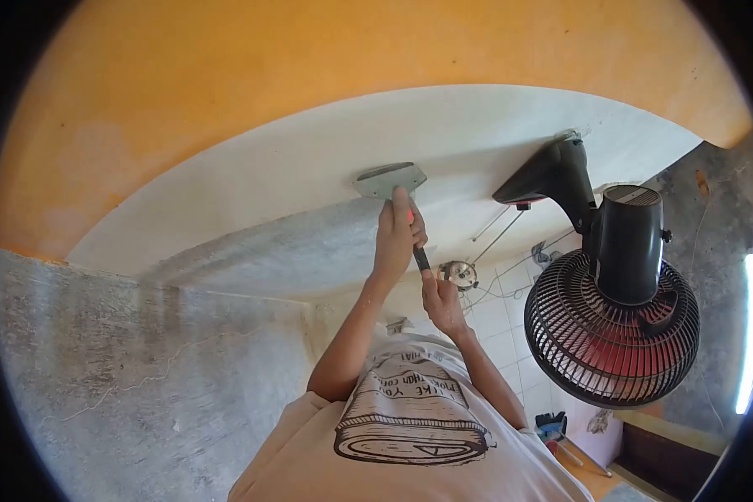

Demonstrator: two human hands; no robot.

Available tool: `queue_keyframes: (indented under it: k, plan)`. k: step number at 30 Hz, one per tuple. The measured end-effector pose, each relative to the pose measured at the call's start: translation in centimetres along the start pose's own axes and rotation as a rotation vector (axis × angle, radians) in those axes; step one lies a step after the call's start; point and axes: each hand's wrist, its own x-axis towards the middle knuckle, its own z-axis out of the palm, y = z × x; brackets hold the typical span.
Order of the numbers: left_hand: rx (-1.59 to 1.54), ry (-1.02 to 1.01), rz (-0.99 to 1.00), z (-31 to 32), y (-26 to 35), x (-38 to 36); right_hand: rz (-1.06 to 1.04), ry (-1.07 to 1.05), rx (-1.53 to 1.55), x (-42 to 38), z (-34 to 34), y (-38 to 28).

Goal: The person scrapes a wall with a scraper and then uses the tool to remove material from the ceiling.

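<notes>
A scraper with a wide, pale grey-green head (391, 179) is pressed against or close to the white band of wall (284, 167). My left hand (402, 226) wraps round it just below the head, fingers closed, thumb or finger up along the neck. Lower on the dark handle (423, 260), my right hand (443, 303) grips the end with curled fingers. Bare grey wall (284, 247) shows below and left of the scraper head.
A black wall fan (612, 326) hangs at the right from a mount (552, 171). Orange wall (309, 58) curves above, rough grey wall (151, 376) stands at the left. A round metal object (458, 274) with wires lies beyond my right hand.
</notes>
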Motion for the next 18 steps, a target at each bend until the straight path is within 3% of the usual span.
queue_keyframes:
  k: [18]
  plan:
    - [-0.073,-0.003,0.007,0.2,-0.8,0.2,-0.076,0.059,-0.126,-0.8,-1.3,-2.2]
